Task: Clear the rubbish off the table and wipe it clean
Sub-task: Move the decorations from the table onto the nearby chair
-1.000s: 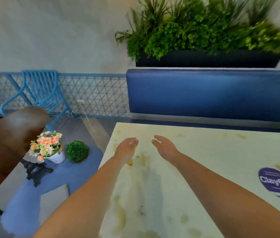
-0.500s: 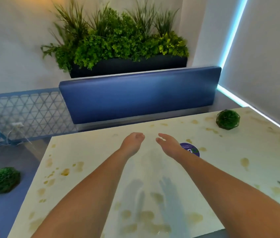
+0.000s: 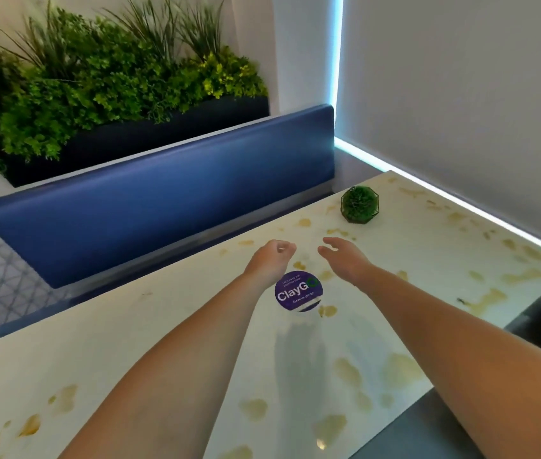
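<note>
A pale marble-patterned table (image 3: 169, 329) with yellowish blotches fills the lower part of the view. Both my arms reach out over it. My left hand (image 3: 270, 260) hovers above the table with its fingers loosely curled and holds nothing. My right hand (image 3: 343, 256) hovers beside it, fingers relaxed and empty. Between and just below the hands lies a round purple sticker (image 3: 298, 291) reading "ClayGo", flat on the tabletop.
A small green ball plant in a black wire frame (image 3: 359, 204) stands at the table's far right. A blue padded bench back (image 3: 163, 190) runs behind the table, with a dark planter of greenery (image 3: 106, 81) above it. A grey wall (image 3: 461, 94) is on the right.
The view has swung to the right: the flower pot, blue chair and floor plant on the left have gone, and the ball plant and right wall have come in. Both hands stay outstretched and empty.
</note>
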The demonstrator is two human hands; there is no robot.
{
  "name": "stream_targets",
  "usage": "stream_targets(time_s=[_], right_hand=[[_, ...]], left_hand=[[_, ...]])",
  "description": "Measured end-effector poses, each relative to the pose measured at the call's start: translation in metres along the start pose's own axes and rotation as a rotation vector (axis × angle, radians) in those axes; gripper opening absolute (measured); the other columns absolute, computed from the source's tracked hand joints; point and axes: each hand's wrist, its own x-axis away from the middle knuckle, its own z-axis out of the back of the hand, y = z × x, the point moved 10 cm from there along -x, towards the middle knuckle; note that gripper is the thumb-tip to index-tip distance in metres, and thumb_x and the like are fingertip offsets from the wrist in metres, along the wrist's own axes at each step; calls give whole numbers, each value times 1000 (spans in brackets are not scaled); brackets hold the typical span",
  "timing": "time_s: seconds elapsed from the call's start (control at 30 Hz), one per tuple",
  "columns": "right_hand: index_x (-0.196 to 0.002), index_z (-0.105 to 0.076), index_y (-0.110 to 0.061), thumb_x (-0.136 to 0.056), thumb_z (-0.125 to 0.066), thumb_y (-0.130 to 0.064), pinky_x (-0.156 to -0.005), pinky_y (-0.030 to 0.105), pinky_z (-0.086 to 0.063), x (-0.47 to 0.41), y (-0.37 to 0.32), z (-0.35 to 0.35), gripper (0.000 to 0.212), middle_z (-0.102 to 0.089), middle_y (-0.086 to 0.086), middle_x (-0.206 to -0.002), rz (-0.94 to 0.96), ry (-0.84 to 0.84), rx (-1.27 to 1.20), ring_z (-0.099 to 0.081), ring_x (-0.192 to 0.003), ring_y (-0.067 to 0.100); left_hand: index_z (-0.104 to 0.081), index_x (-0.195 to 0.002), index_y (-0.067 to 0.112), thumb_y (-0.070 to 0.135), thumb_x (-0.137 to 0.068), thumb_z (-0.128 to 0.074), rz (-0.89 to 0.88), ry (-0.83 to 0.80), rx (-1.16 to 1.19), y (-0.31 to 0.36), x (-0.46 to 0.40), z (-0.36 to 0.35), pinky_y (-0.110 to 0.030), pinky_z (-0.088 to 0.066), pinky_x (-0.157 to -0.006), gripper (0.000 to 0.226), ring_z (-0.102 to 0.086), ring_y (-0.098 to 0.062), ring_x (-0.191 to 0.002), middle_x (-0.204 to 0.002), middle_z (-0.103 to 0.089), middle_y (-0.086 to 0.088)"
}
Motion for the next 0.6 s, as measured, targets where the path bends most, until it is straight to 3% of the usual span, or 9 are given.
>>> stream_targets(time_s=[0.1, 0.43, 0.6], right_hand=[[-142, -47, -22, -100, -49, -38, -90, 31, -43, -26, 22, 19, 45, -43, 6, -148, -31, 21, 3, -47, -129, 26], [-143, -47, -19, -100, -46, -36, -94, 28, -37, -155, 74, 107, 46, -47, 10, -142, -17, -83, 172, -46, -127, 29], [-140, -49, -19, -98, -50, -36, -104, 36, -41, -214, 99, 155, 45, -52, 9, -139, -66, -96, 177, -50, -123, 29]], left_hand=[[-46, -139, 21, 50, -101, -38, 25, -30, -6, 5, -23, -22, -30, -40, -89, 48, -51, -23, -123, -141, -51, -2], [-48, -137, 21, 45, -101, -41, 119, 13, 118, 72, -142, -86, -27, -36, -89, 43, -48, -21, -125, -140, -50, -1], [-55, -133, 16, 39, -101, -45, 138, -10, 152, 105, -195, -129, -24, -36, -89, 41, -52, -19, -118, -133, -55, 0]])
